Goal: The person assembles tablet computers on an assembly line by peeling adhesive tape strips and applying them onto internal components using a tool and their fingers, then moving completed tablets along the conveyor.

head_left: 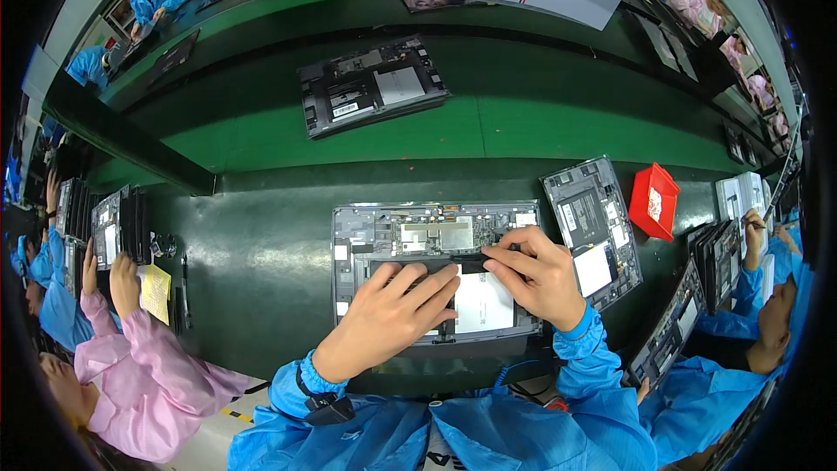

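Observation:
An opened laptop base (349, 227) lies flat in front of me, its grey frame, circuit board and a white-faced block (485, 303) exposed. My left hand (384, 314) rests over the left middle of it, fingers stretched out and lying on a dark part. My right hand (536, 275) is closed in a pinch over the right side, at the end of a thin black strip (469, 259) below the metal-covered board area. The strip's exact kind is too small to make out. My hands hide part of the base's middle.
Another opened laptop base (593, 227) lies tilted at right, beside a red bin (654, 201). A stack of bases (375, 87) sits on the green shelf beyond. Co-workers in pink (157, 375) and blue (706, 401) handle similar parts at either side. A pen-like tool (185, 292) lies at left.

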`<action>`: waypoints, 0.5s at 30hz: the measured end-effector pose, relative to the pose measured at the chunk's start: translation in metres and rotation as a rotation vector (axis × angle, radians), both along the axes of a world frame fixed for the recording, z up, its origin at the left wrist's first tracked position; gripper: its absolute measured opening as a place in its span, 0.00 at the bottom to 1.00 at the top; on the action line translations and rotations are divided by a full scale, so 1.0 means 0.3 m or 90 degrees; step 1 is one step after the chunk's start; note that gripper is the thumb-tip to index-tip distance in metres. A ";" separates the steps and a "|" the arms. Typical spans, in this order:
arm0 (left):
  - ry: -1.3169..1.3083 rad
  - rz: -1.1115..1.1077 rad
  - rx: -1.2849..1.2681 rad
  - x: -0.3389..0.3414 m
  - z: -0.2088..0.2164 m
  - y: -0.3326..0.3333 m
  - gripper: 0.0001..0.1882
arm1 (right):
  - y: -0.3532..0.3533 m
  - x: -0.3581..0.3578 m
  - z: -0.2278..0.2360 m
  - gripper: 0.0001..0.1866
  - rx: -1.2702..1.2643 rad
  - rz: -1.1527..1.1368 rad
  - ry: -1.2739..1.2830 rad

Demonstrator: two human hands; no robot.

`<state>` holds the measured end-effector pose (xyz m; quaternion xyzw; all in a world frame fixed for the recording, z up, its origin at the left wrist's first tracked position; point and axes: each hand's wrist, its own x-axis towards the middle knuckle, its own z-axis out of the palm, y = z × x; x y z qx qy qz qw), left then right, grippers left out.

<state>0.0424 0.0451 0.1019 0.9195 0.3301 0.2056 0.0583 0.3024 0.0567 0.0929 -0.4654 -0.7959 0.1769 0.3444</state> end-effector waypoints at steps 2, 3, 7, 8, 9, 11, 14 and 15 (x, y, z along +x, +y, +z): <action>-0.001 0.001 -0.001 -0.003 0.001 -0.003 0.24 | -0.003 -0.004 -0.002 0.11 -0.003 0.001 0.001; -0.005 0.000 -0.002 0.000 0.002 -0.001 0.24 | -0.007 -0.002 -0.001 0.11 0.001 -0.003 -0.002; -0.018 -0.003 -0.008 0.006 -0.002 0.009 0.23 | -0.008 0.002 0.004 0.10 -0.007 -0.017 -0.011; -0.022 -0.008 -0.016 0.003 -0.004 0.012 0.23 | -0.004 0.000 0.004 0.10 -0.008 -0.017 -0.011; -0.028 -0.013 -0.020 0.001 0.002 0.012 0.22 | -0.002 -0.003 0.014 0.09 0.011 -0.022 -0.005; -0.035 -0.014 -0.016 -0.001 0.013 0.008 0.22 | -0.006 -0.002 0.059 0.07 0.033 -0.029 0.000; -0.035 -0.006 -0.015 -0.009 0.012 0.005 0.22 | -0.005 -0.002 0.143 0.07 -0.142 -0.116 -0.048; -0.029 -0.001 -0.012 -0.010 0.010 0.004 0.22 | 0.007 -0.002 0.153 0.09 -0.231 -0.099 -0.042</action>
